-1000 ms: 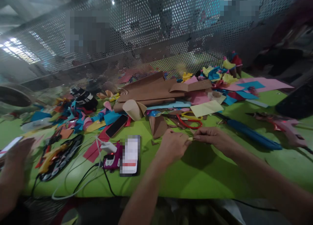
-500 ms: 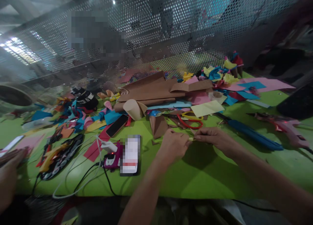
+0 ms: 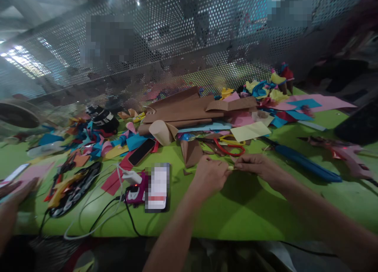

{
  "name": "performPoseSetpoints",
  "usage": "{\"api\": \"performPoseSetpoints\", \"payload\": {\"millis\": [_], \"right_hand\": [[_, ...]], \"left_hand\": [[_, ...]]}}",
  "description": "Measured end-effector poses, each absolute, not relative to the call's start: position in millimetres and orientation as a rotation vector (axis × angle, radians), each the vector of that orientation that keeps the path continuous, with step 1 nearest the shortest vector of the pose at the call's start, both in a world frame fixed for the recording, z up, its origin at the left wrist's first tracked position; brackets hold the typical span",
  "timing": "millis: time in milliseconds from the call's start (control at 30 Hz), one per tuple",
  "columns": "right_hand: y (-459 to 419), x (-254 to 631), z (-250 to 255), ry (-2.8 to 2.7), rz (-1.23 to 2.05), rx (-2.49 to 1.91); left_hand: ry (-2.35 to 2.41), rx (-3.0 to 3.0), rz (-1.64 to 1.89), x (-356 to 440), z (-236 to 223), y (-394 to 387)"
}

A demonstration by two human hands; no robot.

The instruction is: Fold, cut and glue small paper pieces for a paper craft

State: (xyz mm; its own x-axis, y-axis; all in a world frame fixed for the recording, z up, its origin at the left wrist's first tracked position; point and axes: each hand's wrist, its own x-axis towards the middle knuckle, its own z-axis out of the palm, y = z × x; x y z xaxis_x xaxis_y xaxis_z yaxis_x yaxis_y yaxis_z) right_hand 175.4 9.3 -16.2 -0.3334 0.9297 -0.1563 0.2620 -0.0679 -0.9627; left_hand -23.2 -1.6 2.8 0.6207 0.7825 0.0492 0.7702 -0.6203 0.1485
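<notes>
My left hand (image 3: 210,175) and my right hand (image 3: 257,166) meet over the green table (image 3: 245,209), fingertips pinched together on a small pale piece of paper (image 3: 230,168). Both hands are closed on it. Just beyond them lie red-handled scissors (image 3: 228,147) and a brown paper cone (image 3: 191,152). A beige rolled cone (image 3: 161,132) lies further back.
Brown card sheets (image 3: 184,108) and coloured paper scraps (image 3: 88,140) crowd the back of the table. A phone (image 3: 158,187), a power bank with cables (image 3: 134,191) and a black phone (image 3: 141,151) lie left. A blue tool (image 3: 304,161) and glue gun (image 3: 345,151) lie right. Another person's hand (image 3: 12,203) is at far left.
My hands have stayed in place on the paper piece. The other person's hand at far left has shifted slightly.
</notes>
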Motion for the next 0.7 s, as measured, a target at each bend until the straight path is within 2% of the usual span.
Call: {"api": "performPoseSetpoints", "payload": {"millis": [133, 700], "right_hand": [[10.2, 176.7, -16.8, -1.551, 1.546, -1.292], [10.0, 175.5, -18.4, -1.541, 1.534, -1.300]], "left_hand": [[1.301, 2.726, 0.165, -23.2, 1.4, -0.7], [1.298, 2.711, 0.197, -23.2, -1.2, 0.5]]}}
